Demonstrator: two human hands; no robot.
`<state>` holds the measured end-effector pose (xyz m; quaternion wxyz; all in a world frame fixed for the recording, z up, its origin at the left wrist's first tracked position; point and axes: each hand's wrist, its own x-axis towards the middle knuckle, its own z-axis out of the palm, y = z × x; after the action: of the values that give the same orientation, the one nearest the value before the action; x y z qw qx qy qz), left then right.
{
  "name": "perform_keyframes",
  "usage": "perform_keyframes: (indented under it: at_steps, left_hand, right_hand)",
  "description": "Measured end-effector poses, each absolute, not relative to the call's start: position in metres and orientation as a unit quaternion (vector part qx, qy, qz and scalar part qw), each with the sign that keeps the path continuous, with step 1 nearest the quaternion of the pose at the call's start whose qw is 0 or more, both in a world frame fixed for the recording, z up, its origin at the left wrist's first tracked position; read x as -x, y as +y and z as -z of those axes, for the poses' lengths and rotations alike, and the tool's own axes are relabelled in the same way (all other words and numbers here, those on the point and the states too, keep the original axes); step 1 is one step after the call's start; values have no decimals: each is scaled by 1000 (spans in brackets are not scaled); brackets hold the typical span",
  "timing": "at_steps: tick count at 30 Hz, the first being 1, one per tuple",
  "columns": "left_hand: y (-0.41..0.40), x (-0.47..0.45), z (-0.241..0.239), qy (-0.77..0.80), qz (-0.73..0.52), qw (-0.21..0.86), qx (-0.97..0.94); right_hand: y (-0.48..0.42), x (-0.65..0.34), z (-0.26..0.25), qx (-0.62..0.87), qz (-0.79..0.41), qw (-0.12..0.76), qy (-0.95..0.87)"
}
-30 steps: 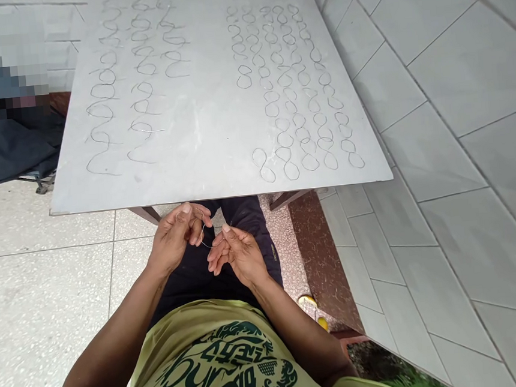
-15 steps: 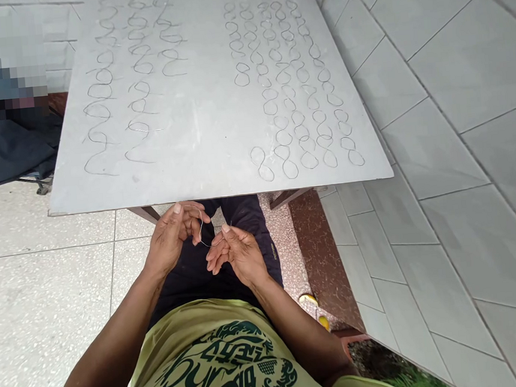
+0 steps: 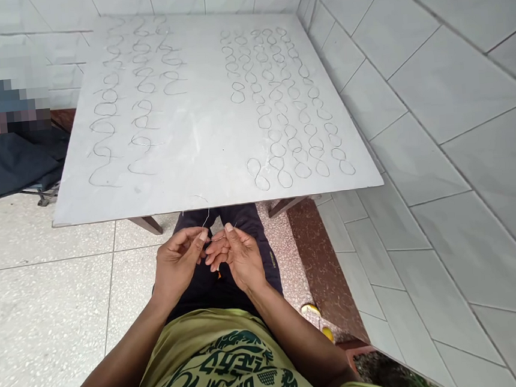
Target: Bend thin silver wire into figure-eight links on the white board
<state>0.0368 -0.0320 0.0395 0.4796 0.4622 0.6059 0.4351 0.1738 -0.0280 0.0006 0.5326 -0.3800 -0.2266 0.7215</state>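
Observation:
A thin, bent piece of wire point(image 3: 208, 213) is held between my two hands over my lap, just in front of the table edge. My left hand point(image 3: 180, 257) pinches it between thumb and fingertips, and its curved free end rises past the table's edge. The thumb and index finger of my right hand point(image 3: 238, 252) close on the wire's other part, with the remaining fingers loosely extended. On the table's right side lie rows of figure-eight wire loops point(image 3: 280, 171). Wavy, open wire pieces point(image 3: 103, 151) lie in columns on the left.
The grey-white table point(image 3: 211, 179) has its front edge just beyond my hands. A tiled wall point(image 3: 434, 142) runs close along the right. At the left stands a chair with a dark cloth point(image 3: 20, 160), beside a blurred person. Yellow objects point(image 3: 311, 309) lie on the floor.
My left hand has moved down and right, closer to my right hand, and pinches the wire nearer its middle. The wire's free end now points up. The view has tilted up slightly.

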Motion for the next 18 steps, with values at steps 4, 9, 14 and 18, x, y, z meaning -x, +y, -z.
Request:
perform_keyframes:
  at_steps: [4, 9, 14, 18]
  left_hand:
    - [-29, -38, -42, 618, -440, 444, -476]
    - [-26, -37, -38, 619, -438, 440, -481]
    - [-24, -36, -33, 618, -425, 461, -474]
    - [-21, -33, -32, 611, -419, 487, -463]
  right_hand:
    - [-30, -171, 5, 395, -713, 524, -247]
    - [-28, -174, 12, 446, -684, 502, -285]
    - [-25, -177, 9, 444, -714, 476, -257]
    - [-23, -177, 7, 443, -719, 474, -248]
